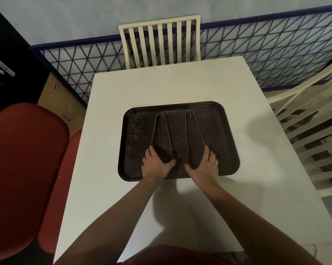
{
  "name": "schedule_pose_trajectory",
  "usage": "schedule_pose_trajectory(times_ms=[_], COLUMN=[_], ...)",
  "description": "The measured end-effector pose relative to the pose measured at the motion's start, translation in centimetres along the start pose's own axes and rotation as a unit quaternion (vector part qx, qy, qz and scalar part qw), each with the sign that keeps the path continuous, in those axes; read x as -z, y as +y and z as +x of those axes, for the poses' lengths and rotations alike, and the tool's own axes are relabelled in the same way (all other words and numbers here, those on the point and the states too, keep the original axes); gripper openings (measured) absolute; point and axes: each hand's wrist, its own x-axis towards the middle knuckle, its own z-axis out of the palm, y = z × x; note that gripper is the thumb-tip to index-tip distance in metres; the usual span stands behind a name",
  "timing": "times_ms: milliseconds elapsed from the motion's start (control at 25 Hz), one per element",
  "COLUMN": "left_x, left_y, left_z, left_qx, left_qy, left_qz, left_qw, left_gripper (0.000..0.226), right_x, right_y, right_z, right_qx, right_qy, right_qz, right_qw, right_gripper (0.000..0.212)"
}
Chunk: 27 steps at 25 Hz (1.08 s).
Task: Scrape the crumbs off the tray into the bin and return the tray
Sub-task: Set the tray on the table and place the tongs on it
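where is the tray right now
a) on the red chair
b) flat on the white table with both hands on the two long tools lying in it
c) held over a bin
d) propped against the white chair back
b: the dark tray lies flat on the white table, and the left hand and right hand each grip the near end of a long tapered tool resting in it; no bin is in view.

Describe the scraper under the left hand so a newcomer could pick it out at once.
Start at the white table and find the dark tray lying flat in its middle. Two long tapering metal scrapers rest side by side on it, narrow tips pointing away from the person. The wanted scraper is the one nearer the red chair, its wide end under the left hand.
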Motion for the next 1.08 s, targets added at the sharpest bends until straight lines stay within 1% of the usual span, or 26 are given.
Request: schedule_pose_trajectory(times_ms=[320, 440, 480, 560, 640, 720, 840, 1080], left_x=[0.1, 0.0, 0.0, -0.1, 0.0, 0.5, 1.1, 1.0], left_y=[-0.1, -0.2, -0.4, -1.2, -2.3, -3.1, -3.1, -2.9], left_z=[0.1, 0.1, 0.1, 0.0, 0.0, 0.1, 0.2, 0.5], left_qx=[0.000, -0.004, -0.003, 0.001, 0.006, 0.018, 0.037, 0.042], left_qy=[-0.005, -0.001, 0.007, 0.041, 0.084, 0.108, 0.104, 0.101], left_qz=[-0.005, -0.014, -0.032, -0.098, -0.163, -0.205, -0.235, -0.246], left_qw=[1.000, 1.000, 0.999, 0.994, 0.983, 0.973, 0.966, 0.963], left_gripper=[0.108, 0.104, 0.099, 0.081, 0.059, 0.045, 0.037, 0.033], right_x=[0.1, 0.2, 0.2, 0.2, 0.3, 0.4, 0.5, 0.5], right_y=[-0.1, -0.1, -0.1, 0.1, 0.4, 0.5, 0.4, 0.5], right_z=[0.1, 0.1, 0.1, 0.0, -0.1, 0.0, -0.1, -0.2], right_qx=[0.003, 0.004, 0.001, -0.006, -0.003, 0.002, 0.000, -0.008], right_qy=[0.000, -0.003, -0.004, -0.005, -0.007, -0.012, -0.012, -0.014], right_qz=[-0.002, 0.000, 0.007, 0.021, 0.029, 0.035, 0.038, 0.048], right_qw=[1.000, 1.000, 1.000, 1.000, 1.000, 0.999, 0.999, 0.999], right_gripper=[0.102, 0.104, 0.105, 0.108, 0.109, 0.107, 0.106, 0.106])
